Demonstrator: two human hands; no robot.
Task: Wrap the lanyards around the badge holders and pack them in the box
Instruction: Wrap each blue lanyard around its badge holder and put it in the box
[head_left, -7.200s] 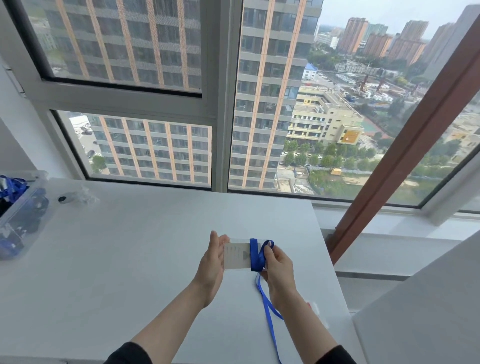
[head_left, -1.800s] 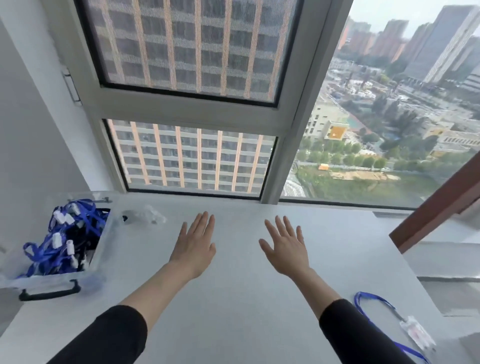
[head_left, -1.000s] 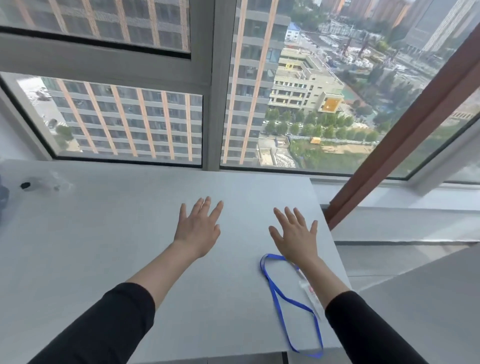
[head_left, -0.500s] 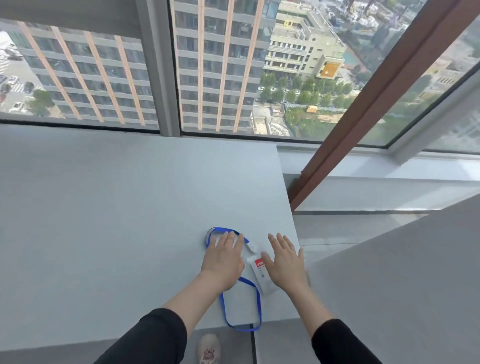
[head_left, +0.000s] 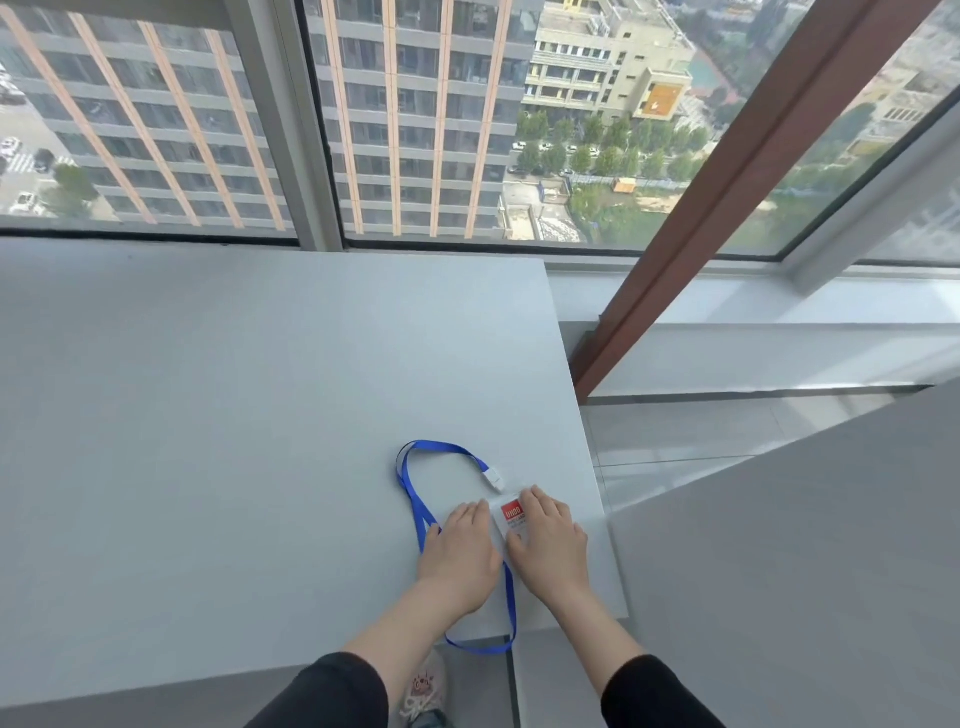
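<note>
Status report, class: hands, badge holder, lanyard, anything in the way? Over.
Left hand and right hand flat on badge holder. Lanyard unwrapped, one loop hanging off table edge. Box not in view; nothing in the way.

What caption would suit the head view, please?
Left hand and right hand touch a clear plastic badge holder, its blue ribbon lanyard loose on the grey table.

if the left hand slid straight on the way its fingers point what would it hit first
Likely the left hand meets the blue lanyard near its white clip, then bare table.
</note>
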